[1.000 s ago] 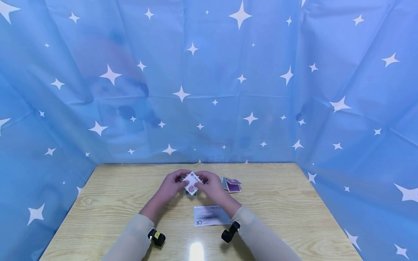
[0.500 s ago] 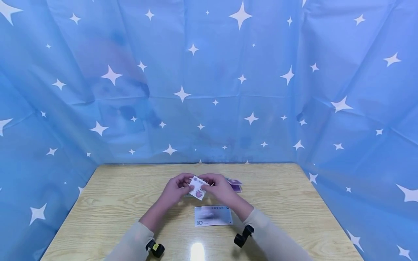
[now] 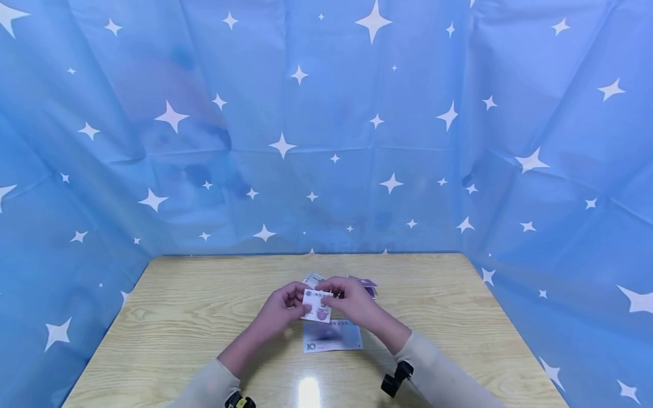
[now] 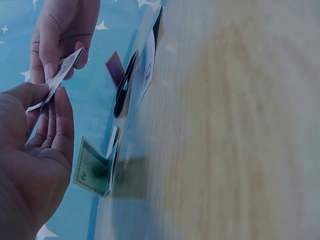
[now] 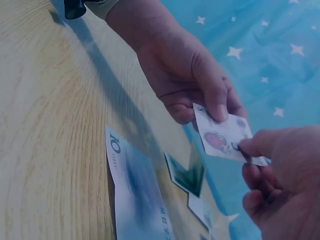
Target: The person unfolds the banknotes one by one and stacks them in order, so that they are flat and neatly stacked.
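Between both hands is a folded banknote (image 3: pixel 317 313), pale, nearly square, with a pinkish round print. My left hand (image 3: pixel 280 309) pinches its left side, thumb on top. At the other side, the thumb and fingers of my right hand (image 3: pixel 354 303) pinch it too. The right wrist view shows the same banknote (image 5: pixel 222 135) face-on, with the left hand (image 5: pixel 182 75) beyond it and the right hand (image 5: pixel 290 175) nearer. Edge-on, the banknote (image 4: pixel 62 75) appears tilted in the left wrist view. It is held above the table.
A flat 10 yuan note (image 3: pixel 331 338) lies just below the hands. Behind them is a pale folded note (image 3: pixel 313 279); to the right, a purple folded note (image 3: pixel 364 281) is partly hidden. A green folded note (image 4: pixel 92 167) stands half-open on the wooden table (image 3: pixel 433 328).
Both hands have come nearer and slightly right with the banknote, which has turned from a diamond to nearly square-on. The pale folded note behind them has come into view.
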